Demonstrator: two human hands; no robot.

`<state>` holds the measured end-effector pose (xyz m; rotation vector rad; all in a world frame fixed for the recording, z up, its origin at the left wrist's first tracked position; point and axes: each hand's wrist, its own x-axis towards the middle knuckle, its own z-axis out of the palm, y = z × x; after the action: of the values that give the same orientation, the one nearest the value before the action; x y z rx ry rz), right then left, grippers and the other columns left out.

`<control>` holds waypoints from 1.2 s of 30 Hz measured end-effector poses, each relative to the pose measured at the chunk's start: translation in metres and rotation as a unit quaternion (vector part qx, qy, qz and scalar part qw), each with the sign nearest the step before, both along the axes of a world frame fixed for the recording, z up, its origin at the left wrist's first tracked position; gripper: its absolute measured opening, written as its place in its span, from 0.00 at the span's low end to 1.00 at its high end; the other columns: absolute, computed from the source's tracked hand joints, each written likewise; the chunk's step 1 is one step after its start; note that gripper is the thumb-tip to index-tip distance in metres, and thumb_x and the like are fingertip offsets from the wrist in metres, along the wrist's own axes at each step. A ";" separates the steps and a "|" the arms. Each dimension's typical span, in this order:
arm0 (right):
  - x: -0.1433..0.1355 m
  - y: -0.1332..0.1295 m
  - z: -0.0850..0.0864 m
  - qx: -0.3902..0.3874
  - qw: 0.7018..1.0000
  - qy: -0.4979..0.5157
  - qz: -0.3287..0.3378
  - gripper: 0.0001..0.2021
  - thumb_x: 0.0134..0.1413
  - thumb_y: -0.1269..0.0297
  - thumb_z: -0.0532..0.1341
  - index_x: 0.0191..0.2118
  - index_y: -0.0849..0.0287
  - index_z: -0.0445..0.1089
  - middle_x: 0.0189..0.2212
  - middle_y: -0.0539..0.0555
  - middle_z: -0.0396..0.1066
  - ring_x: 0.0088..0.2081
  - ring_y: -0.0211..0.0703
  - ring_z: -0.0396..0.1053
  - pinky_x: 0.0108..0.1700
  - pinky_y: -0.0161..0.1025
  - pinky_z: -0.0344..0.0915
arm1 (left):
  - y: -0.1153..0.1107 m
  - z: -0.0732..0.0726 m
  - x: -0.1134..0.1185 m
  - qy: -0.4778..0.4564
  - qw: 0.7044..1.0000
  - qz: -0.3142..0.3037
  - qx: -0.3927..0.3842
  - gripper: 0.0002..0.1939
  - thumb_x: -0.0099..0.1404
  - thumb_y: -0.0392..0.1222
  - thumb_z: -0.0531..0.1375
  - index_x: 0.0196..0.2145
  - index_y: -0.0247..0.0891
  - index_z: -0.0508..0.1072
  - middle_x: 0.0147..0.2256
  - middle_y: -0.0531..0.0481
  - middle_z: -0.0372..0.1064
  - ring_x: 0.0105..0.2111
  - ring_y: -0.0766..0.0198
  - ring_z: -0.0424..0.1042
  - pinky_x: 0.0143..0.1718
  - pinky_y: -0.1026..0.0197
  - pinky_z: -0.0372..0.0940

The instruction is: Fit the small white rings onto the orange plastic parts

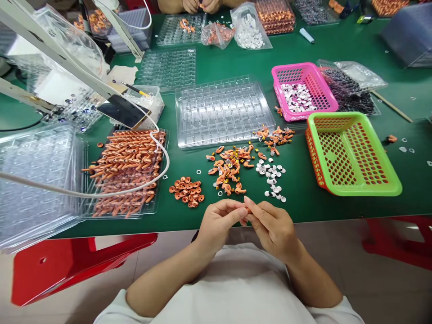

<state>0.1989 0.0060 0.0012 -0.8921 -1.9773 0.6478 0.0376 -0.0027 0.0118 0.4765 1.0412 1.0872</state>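
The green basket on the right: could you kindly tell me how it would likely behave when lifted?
The green basket is probably light for its size, its walls being thin and full of holes. It looks fairly stiff, since the rim keeps its shape. The orange-red basket nested beneath may cling and rise with it.

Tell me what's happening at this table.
The left hand and right hand pinch a small orange piece between their fingertips at the table's near edge. Just beyond lie loose orange cups, curved orange parts and white discs. Across the table, another person's hands are also close together.
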 end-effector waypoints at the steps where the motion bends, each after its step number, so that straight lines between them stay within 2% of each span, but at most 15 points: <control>1: 0.000 0.000 0.000 -0.009 1.000 0.011 0.001 0.26 0.63 0.76 0.57 0.65 0.57 0.59 0.29 0.51 0.68 0.28 0.37 0.67 0.28 0.34 0.66 | 0.000 0.000 0.001 -0.005 1.000 0.006 -0.004 0.07 0.52 0.41 0.72 0.27 0.36 0.81 0.23 0.50 0.77 0.24 0.66 0.72 0.30 0.65 0.68; 6: -0.006 -0.001 0.000 -0.053 0.996 0.061 -0.023 0.21 0.62 0.75 0.59 0.59 0.57 0.66 0.32 0.53 0.70 0.28 0.37 0.66 0.28 0.33 0.67 | 0.000 0.002 0.004 -0.048 0.998 0.014 -0.045 0.09 0.51 0.42 0.73 0.26 0.34 0.79 0.23 0.51 0.75 0.24 0.68 0.71 0.29 0.66 0.66; 11: -0.013 -0.003 -0.004 -0.091 0.991 0.090 -0.046 0.16 0.61 0.73 0.59 0.54 0.59 0.69 0.30 0.52 0.69 0.30 0.39 0.66 0.30 0.35 0.68 | 0.000 0.004 0.007 -0.111 0.989 0.018 -0.095 0.11 0.50 0.42 0.73 0.26 0.33 0.78 0.24 0.51 0.73 0.25 0.69 0.70 0.29 0.67 0.65; 16: -0.013 -0.005 -0.008 -0.060 0.995 0.073 -0.041 0.16 0.62 0.74 0.58 0.54 0.61 0.68 0.33 0.56 0.72 0.32 0.41 0.70 0.33 0.37 0.70 | -0.002 0.004 0.006 -0.126 0.987 0.009 -0.099 0.10 0.52 0.41 0.72 0.27 0.32 0.79 0.24 0.51 0.73 0.25 0.70 0.70 0.30 0.68 0.65; 21: -0.009 -0.003 -0.011 -0.021 0.998 0.038 -0.035 0.17 0.63 0.75 0.56 0.56 0.61 0.66 0.35 0.58 0.74 0.33 0.42 0.72 0.33 0.38 0.72 | -0.004 0.000 0.005 -0.092 0.992 0.014 -0.085 0.11 0.53 0.42 0.72 0.28 0.32 0.77 0.26 0.51 0.74 0.26 0.70 0.70 0.29 0.68 0.66; 25: -0.003 -0.001 -0.012 0.000 1.000 0.011 -0.023 0.17 0.63 0.74 0.56 0.56 0.60 0.65 0.38 0.59 0.74 0.35 0.43 0.73 0.33 0.38 0.72 | -0.001 0.002 -0.003 -0.047 0.997 -0.050 -0.043 0.15 0.55 0.42 0.71 0.36 0.34 0.73 0.28 0.49 0.77 0.26 0.68 0.72 0.30 0.66 0.67; 28: 0.001 -0.001 -0.012 0.018 0.999 -0.029 0.003 0.16 0.64 0.74 0.56 0.56 0.63 0.63 0.37 0.60 0.73 0.34 0.44 0.72 0.30 0.38 0.69 | 0.004 0.008 -0.012 -0.017 0.994 -0.106 -0.026 0.23 0.52 0.37 0.73 0.43 0.37 0.70 0.29 0.50 0.78 0.28 0.66 0.74 0.33 0.64 0.69; 34: 0.004 -0.002 -0.007 0.027 0.995 -0.087 0.029 0.13 0.64 0.73 0.55 0.54 0.65 0.63 0.31 0.57 0.72 0.28 0.42 0.68 0.26 0.37 0.64 | 0.009 0.013 -0.021 0.076 0.976 -0.201 0.013 0.27 0.51 0.34 0.72 0.49 0.39 0.75 0.30 0.53 0.76 0.31 0.66 0.74 0.38 0.63 0.70; 36: 0.005 -0.002 -0.006 0.034 0.995 -0.085 0.030 0.13 0.64 0.73 0.55 0.53 0.65 0.64 0.31 0.57 0.72 0.28 0.42 0.68 0.26 0.37 0.62 | 0.008 0.010 -0.020 0.073 0.975 -0.209 0.021 0.27 0.51 0.34 0.72 0.49 0.39 0.76 0.31 0.53 0.76 0.32 0.66 0.74 0.39 0.63 0.71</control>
<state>0.2035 0.0039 -0.0052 -0.8745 -2.1728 0.5508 0.0174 0.0051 0.0222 0.7803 0.9893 0.7065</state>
